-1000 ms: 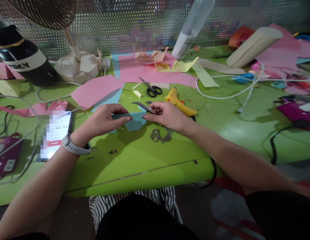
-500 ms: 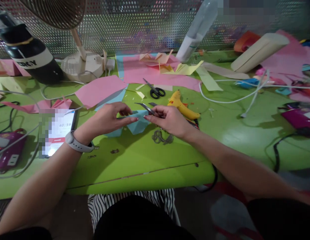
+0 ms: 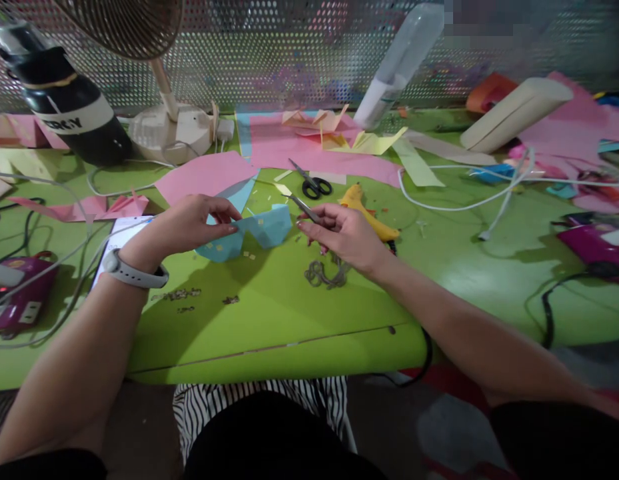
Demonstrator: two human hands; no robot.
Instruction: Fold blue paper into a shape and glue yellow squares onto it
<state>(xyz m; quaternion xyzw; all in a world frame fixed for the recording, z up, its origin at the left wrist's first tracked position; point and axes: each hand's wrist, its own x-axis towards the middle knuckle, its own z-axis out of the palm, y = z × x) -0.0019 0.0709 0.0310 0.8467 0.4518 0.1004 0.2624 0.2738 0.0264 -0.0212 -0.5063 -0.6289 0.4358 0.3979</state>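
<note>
My left hand [image 3: 202, 220] pinches the upper edge of a light blue cut paper [image 3: 272, 229] that has angular flaps and small pale pieces on it. To the right of the paper, my right hand [image 3: 342, 233] is closed around metal tweezers [image 3: 305, 208], their tips pointing up and left, apart from the paper. Just below my right hand lies a tangle of thin cord or chain [image 3: 326, 274]. Small metallic bits [image 3: 182, 293] rest on the green table [image 3: 289, 313] in front of my left wrist.
Black-handled scissors [image 3: 314, 184] and a yellow glue gun [image 3: 372, 217] lie beyond my right hand. Pink paper [image 3: 204, 175], a fan [image 3: 169, 133] and a black bottle [image 3: 79, 117] are further back. A phone [image 3: 120, 237] lies partly under my left forearm; white cables [image 3: 454, 200] cross the right side.
My left hand has moved left, drawing the blue paper away from my right hand and spreading it to view. The tweezers have shifted slightly right, away from the paper.
</note>
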